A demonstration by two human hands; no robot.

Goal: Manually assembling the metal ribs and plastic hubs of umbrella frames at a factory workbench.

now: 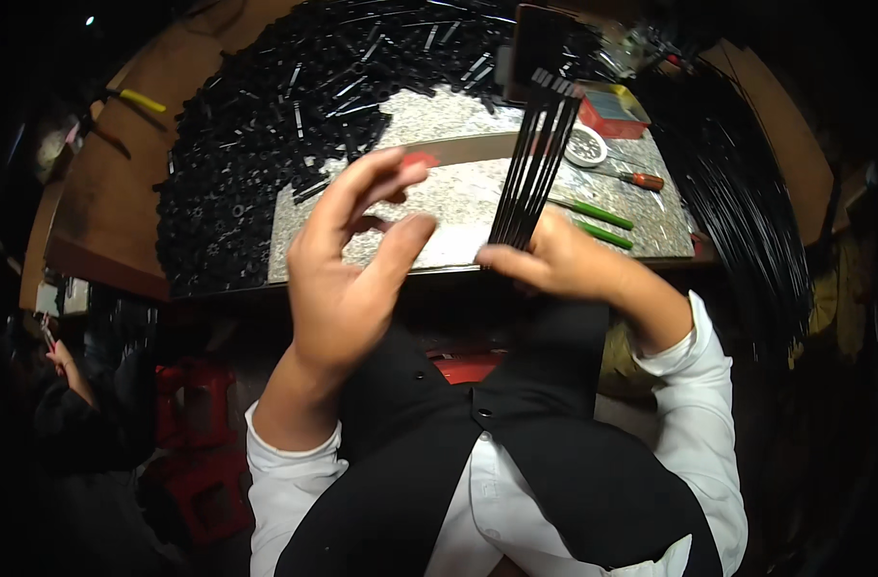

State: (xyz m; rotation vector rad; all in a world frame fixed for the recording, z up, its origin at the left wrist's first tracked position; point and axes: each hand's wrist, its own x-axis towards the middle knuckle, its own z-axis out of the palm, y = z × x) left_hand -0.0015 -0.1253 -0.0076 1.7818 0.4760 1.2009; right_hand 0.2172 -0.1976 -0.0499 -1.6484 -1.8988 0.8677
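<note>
My right hand (559, 255) grips a fanned bundle of thin black rods (532, 159) near its lower end, the thumb across the front. The rods stand upright, leaning slightly right, with shiny flat tips at the top. My left hand (348, 264) is raised to the left of the bundle, slightly blurred. Its thumb and fingers are apart, and I see nothing between them. A small red patch (420, 160) shows by its fingertips; I cannot tell what it is. Under both hands lies a speckled board (458, 192) with a flat grey strip (473, 149) across it.
A heap of small black parts (256, 144) covers the left and back. Right of the rods are green-handled pliers (602, 221), a screwdriver (643, 180), a white dish (585, 146) of small pieces and a red box (617, 111). Long black rods (747, 192) hang at the right. Another person's hand (62, 358) holds pliers.
</note>
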